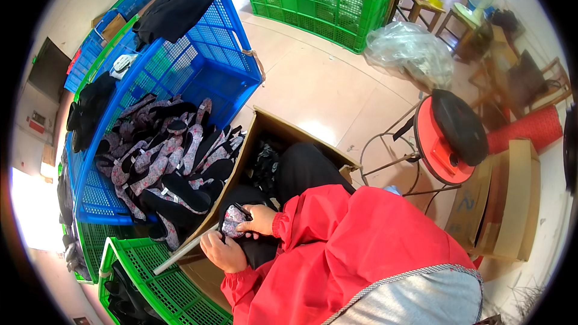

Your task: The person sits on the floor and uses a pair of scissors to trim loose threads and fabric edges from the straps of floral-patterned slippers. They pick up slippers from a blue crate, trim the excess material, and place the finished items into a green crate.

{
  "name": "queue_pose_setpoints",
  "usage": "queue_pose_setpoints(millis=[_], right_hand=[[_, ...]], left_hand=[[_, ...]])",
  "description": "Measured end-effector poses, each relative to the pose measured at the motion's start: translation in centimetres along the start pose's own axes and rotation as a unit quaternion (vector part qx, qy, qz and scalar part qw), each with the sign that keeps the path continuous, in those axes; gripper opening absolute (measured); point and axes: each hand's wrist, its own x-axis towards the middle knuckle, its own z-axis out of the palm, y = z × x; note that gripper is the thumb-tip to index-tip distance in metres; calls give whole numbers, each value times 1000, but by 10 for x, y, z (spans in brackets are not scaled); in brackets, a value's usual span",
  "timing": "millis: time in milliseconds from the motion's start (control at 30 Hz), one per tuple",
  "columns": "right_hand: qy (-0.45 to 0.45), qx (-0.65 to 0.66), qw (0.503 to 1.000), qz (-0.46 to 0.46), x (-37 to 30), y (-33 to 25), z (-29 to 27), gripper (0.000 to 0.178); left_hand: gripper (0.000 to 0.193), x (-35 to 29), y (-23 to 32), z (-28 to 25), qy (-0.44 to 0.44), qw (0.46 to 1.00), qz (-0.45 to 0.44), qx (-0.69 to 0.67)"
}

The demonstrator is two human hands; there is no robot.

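A black shoe with a flowery pinkish-grey lining (232,221) is held over my lap, above my dark trousers. My right hand (259,219) is closed round its right side, thumb on the flowery part. On the lower left, my left hand (225,254) has its fingers curled at the shoe's dark edge; their tips are partly hidden. A thin white strip (180,254) slants just left of that hand. Beyond my knees, an open cardboard box (253,135) contains dark items that I cannot make out clearly.
Left of me, a blue plastic crate (232,42) holds a heap of similar flowery-lined shoes (159,156). A green crate (165,289) stands at the lower left, another green crate (313,6) ahead. A round red stool (430,144) carries a black cushion. Cardboard (500,204) leans at right.
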Motion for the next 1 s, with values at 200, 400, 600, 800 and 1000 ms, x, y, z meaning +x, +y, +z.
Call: queue_pose_setpoints(millis=[200,400,600,800,1000], right_hand=[[2,36,999,8,-6,-9,9,31],[5,25,1000,18,-12,-18,-3,39],[0,-25,1000,14,-12,-14,-1,37],[45,54,996,-58,-50,-70,-26,13],[128,-110,970,-173,-8,-58,-75,31]], left_hand=[[23,1,-6,2,-14,997,24,-75],[42,7,19,-9,-97,987,45,-120],[39,-1,16,-17,-113,992,62,-15],[38,-2,7,-22,-101,993,50,-29],[38,-13,17,-12,-66,995,50,-51]])
